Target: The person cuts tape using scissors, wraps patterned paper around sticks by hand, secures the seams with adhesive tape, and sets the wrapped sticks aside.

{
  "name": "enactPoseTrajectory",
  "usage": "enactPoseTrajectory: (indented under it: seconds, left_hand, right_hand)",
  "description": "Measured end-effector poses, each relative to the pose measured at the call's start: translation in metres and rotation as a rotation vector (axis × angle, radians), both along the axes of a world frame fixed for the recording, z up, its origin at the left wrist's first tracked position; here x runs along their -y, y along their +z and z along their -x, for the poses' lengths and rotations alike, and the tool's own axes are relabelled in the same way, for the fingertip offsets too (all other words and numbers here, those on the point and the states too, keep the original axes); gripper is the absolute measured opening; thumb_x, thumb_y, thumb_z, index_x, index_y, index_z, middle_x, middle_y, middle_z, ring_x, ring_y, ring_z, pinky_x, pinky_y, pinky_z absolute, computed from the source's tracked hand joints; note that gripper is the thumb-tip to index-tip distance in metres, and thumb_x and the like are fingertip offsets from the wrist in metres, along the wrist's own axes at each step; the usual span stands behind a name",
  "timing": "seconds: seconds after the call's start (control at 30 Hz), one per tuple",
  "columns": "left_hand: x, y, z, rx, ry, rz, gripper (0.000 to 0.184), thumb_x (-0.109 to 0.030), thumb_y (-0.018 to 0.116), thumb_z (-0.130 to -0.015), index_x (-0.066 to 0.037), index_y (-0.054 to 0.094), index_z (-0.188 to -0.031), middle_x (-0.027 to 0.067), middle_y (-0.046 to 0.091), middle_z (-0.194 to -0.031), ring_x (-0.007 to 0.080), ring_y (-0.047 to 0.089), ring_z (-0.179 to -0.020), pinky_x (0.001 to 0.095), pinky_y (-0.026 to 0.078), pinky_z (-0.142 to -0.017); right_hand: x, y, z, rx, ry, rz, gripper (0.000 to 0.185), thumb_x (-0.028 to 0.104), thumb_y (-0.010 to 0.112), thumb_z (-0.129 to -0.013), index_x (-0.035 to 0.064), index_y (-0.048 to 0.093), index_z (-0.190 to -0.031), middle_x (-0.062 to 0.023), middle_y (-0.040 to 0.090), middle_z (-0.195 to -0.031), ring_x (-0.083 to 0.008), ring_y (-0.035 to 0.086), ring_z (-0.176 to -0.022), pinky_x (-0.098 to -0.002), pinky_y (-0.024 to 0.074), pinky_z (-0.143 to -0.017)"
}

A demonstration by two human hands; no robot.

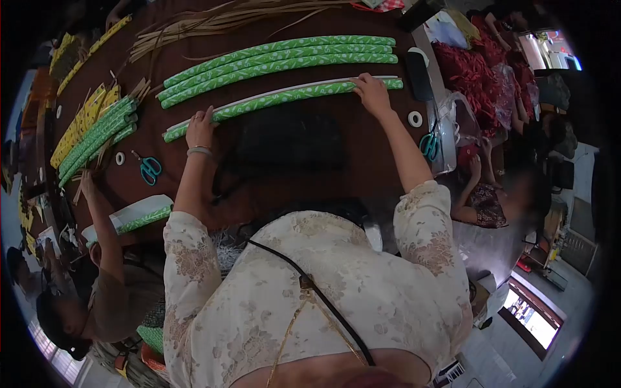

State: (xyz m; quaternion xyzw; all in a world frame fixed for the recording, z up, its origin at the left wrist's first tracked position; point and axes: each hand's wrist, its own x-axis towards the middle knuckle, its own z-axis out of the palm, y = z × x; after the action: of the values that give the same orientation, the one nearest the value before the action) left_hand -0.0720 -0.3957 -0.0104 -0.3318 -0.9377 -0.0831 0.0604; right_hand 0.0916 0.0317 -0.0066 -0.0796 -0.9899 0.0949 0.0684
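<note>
A long roll of green wrapping paper (pixel 278 99) with a white pattern lies across the brown table, a white paper edge showing along its far side. Near its left end, my left hand (pixel 200 129) has its fingers closed on the roll. Toward the other end, my right hand (pixel 373 96) grips it with thumb and fingers. Just beyond, several finished-looking green rolls (pixel 284 59) lie side by side. Teal scissors (pixel 149 169) rest left of my left hand. A white tape ring (pixel 415 119) sits right of my right arm, with another pair of teal scissors (pixel 428 146) below it.
Dry brown strips (pixel 213 29) lie at the far side. Green and yellow rolls (pixel 97 136) are bundled at the left, where a co-worker's hand (pixel 87 184) reaches in. A dark phone-like object (pixel 419 76) lies at the right edge, near red shiny material (pixel 469 81) and other people.
</note>
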Motion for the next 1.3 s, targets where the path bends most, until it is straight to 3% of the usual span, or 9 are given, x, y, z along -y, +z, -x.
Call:
enactPoseTrajectory:
  seconds: [0.17, 0.27, 0.37, 0.63, 0.7, 0.87, 1.0, 1.23, 1.3]
  left_hand:
    - [-0.003, 0.004, -0.001, 0.082, 0.054, -0.118, 0.035, -0.014, 0.063, -0.067, -0.010, 0.054, -0.101, 0.0090, 0.054, -0.093, 0.0280, 0.051, -0.089, 0.0361, 0.044, -0.076]
    - [-0.005, 0.009, 0.002, 0.136, 0.060, -0.042, 0.030, -0.014, 0.063, -0.068, -0.009, 0.054, -0.096, 0.0094, 0.055, -0.092, 0.0279, 0.052, -0.091, 0.0369, 0.044, -0.076]
    - [-0.002, 0.001, 0.007, 0.159, 0.059, -0.059, 0.030, -0.014, 0.062, -0.068, -0.009, 0.055, -0.096, 0.0097, 0.056, -0.094, 0.0278, 0.051, -0.093, 0.0371, 0.044, -0.076]
    - [0.001, -0.012, 0.002, -0.051, -0.021, -0.184, 0.033, -0.014, 0.060, -0.070, -0.008, 0.054, -0.103, 0.0090, 0.054, -0.098, 0.0270, 0.049, -0.097, 0.0373, 0.043, -0.080]
    - [-0.007, 0.002, -0.004, -0.088, 0.026, -0.004, 0.036, -0.015, 0.060, -0.070, -0.009, 0.054, -0.105, 0.0071, 0.051, -0.101, 0.0254, 0.047, -0.099, 0.0368, 0.042, -0.080]
    - [-0.020, 0.020, -0.008, 0.065, -0.016, 0.021, 0.041, -0.013, 0.060, -0.071, -0.013, 0.052, -0.112, 0.0089, 0.048, -0.108, 0.0264, 0.045, -0.102, 0.0360, 0.041, -0.083]
    - [-0.026, 0.011, -0.005, 0.039, -0.061, -0.120, 0.041, -0.013, 0.059, -0.071, -0.013, 0.051, -0.112, 0.0086, 0.052, -0.103, 0.0256, 0.048, -0.098, 0.0352, 0.043, -0.080]
    - [-0.025, -0.001, -0.001, 0.024, -0.092, -0.101, 0.033, -0.016, 0.058, -0.073, -0.009, 0.052, -0.105, 0.0072, 0.054, -0.100, 0.0263, 0.051, -0.094, 0.0359, 0.043, -0.076]
    - [-0.029, -0.003, -0.002, -0.091, -0.120, -0.045, 0.033, -0.019, 0.058, -0.074, -0.005, 0.050, -0.103, 0.0082, 0.054, -0.098, 0.0263, 0.052, -0.091, 0.0357, 0.044, -0.074]
  right_hand:
    - [0.029, 0.006, -0.006, -0.074, -0.040, -0.185, 0.037, 0.007, 0.049, -0.082, 0.0144, 0.046, -0.118, -0.0045, 0.047, -0.108, -0.0228, 0.042, -0.110, -0.0471, 0.0278, -0.095]
    - [0.044, 0.002, -0.004, -0.175, 0.028, -0.110, 0.038, -0.002, 0.045, -0.080, 0.0127, 0.048, -0.115, -0.0065, 0.046, -0.115, -0.0228, 0.040, -0.113, -0.0430, 0.0252, -0.099]
    - [0.053, -0.005, -0.003, -0.090, -0.009, -0.018, 0.037, -0.003, 0.046, -0.079, 0.0109, 0.050, -0.113, -0.0071, 0.045, -0.116, -0.0236, 0.040, -0.112, -0.0427, 0.0250, -0.099]
    - [0.053, -0.010, 0.004, -0.152, -0.033, 0.050, 0.042, -0.006, 0.046, -0.074, 0.0092, 0.050, -0.112, -0.0081, 0.045, -0.115, -0.0261, 0.043, -0.106, -0.0419, 0.0306, -0.094]
    - [0.055, -0.011, 0.005, -0.150, -0.034, 0.060, 0.042, -0.006, 0.046, -0.074, 0.0090, 0.050, -0.112, -0.0079, 0.045, -0.114, -0.0261, 0.043, -0.106, -0.0416, 0.0306, -0.094]
    - [0.056, -0.011, 0.007, -0.208, -0.036, -0.022, 0.038, -0.003, 0.042, -0.077, 0.0100, 0.049, -0.112, -0.0055, 0.045, -0.113, -0.0263, 0.045, -0.103, -0.0393, 0.0329, -0.091]
    - [0.058, -0.008, 0.005, -0.140, -0.053, 0.015, 0.045, -0.007, 0.046, -0.072, 0.0092, 0.048, -0.114, -0.0073, 0.044, -0.116, -0.0245, 0.040, -0.111, -0.0409, 0.0285, -0.096]
    - [0.059, -0.013, 0.009, -0.095, -0.079, -0.015, 0.052, -0.008, 0.048, -0.071, 0.0110, 0.042, -0.119, -0.0069, 0.040, -0.120, -0.0239, 0.033, -0.119, -0.0430, 0.0251, -0.098]
    - [0.060, -0.014, 0.012, -0.094, -0.093, 0.000, 0.047, -0.005, 0.045, -0.075, 0.0112, 0.043, -0.118, -0.0062, 0.040, -0.119, -0.0234, 0.034, -0.118, -0.0426, 0.0249, -0.099]
